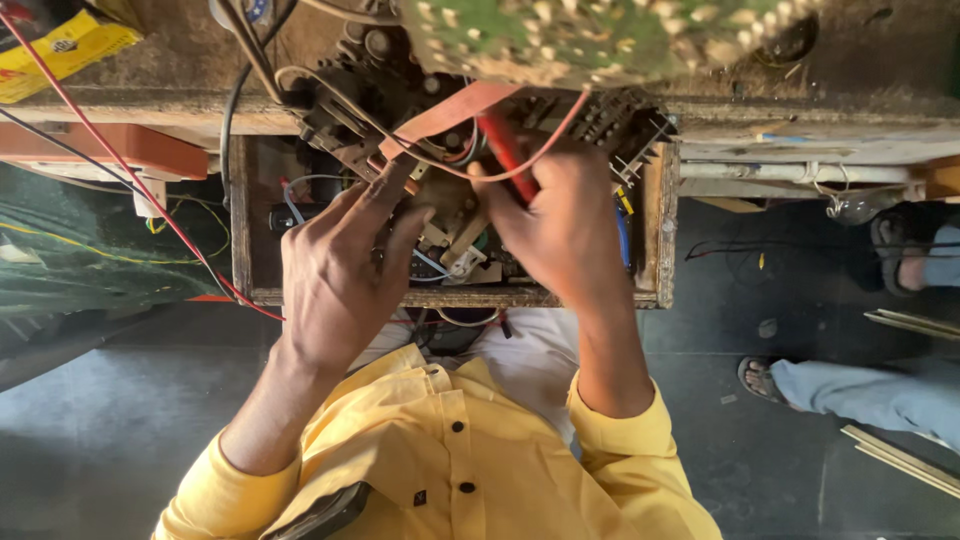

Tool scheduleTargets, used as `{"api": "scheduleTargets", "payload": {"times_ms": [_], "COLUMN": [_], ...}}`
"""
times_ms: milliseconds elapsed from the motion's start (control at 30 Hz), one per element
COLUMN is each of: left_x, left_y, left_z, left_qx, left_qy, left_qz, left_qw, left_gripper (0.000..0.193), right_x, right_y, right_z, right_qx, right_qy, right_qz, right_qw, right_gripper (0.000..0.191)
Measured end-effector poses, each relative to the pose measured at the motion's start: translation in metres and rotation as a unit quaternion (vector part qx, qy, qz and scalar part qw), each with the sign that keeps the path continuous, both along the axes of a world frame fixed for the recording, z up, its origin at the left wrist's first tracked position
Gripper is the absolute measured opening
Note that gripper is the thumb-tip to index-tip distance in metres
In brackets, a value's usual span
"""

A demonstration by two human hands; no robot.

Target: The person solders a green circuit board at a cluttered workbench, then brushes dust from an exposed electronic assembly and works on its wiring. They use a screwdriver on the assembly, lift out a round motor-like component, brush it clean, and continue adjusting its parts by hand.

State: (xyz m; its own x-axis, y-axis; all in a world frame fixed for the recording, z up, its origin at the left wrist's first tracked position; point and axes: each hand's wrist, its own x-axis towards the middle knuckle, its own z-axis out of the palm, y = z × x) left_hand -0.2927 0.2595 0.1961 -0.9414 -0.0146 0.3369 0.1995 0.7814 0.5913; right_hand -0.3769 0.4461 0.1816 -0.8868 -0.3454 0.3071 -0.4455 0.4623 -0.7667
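Observation:
My right hand [563,225] is closed around a red-handled tool [505,150] whose tip points up into a dark block of electronic parts [400,95]. My left hand [335,265] has its fingers spread and reaches toward the same parts, fingertips near a brown component; whether it holds anything is hidden. Both hands hover over an open wooden drawer [660,235] full of small parts and wires. A green circuit board [590,35] lies above, on the wooden bench. A thin red wire loops around the tool.
Red and black cables [120,160] run left across the bench edge. A yellow packet [60,50] lies top left. Another person's sandalled feet [770,380] stand on the dark floor at right. Wooden strips [900,455] lie at lower right.

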Motion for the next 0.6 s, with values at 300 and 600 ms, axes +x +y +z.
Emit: {"api": "scheduleTargets", "payload": {"times_ms": [300, 600], "left_x": [0.017, 0.027], "left_y": [0.010, 0.022], "left_z": [-0.027, -0.050], "left_qx": [-0.016, 0.115], "left_qy": [0.089, 0.093], "left_qz": [0.004, 0.045], "left_qw": [0.996, 0.988], "left_gripper": [0.027, 0.021], "right_x": [-0.009, -0.015], "right_y": [-0.004, -0.008], "right_z": [-0.014, -0.012], "right_qx": [0.048, 0.093], "right_qy": [0.036, 0.109], "right_qz": [-0.003, -0.010], "right_qw": [0.998, 0.990], "right_gripper": [0.023, 0.028]}}
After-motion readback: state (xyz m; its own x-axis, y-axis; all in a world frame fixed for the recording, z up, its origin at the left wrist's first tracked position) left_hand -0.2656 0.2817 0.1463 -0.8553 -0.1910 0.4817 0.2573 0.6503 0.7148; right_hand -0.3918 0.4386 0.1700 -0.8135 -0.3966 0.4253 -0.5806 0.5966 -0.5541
